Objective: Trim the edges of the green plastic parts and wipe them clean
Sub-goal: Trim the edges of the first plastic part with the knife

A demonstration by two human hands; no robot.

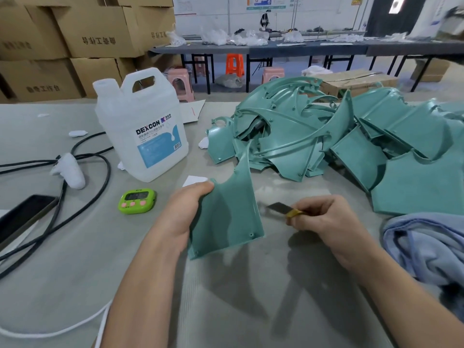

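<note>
Head view: one green plastic part [226, 217], a curved panel with small screw holes along its edges, is held up on a slant over the grey surface [75, 259], and its shadow falls on the surface below it. The left hand [185, 209] grips the part's upper left corner, thumb on the face turned toward the camera and fingers hidden behind it. The right hand [326, 222] is to the right of the part, its fingers curled round a blade [278, 208] with a yellow collar. The dark tip points at the part's right edge and sits just beside it; whether it touches cannot be made out.

Beyond the part and to its right lies a heap of green parts [326, 136], with panels and ribbed frames piled over one another. A crumpled blue cloth [426, 249] lies farther right of the part, past the right hand.

To the left of the part sits a lime green timer [136, 200] with pink buttons. Behind it and up-left of the part stands a translucent jug [143, 126] labelled DEXCON. Farther left of the part, black cables [100, 172] loop past a white grip-shaped object [69, 170] and a dark phone [22, 214]. Cardboard boxes [75, 33] are stacked well behind the part, at far left.
</note>
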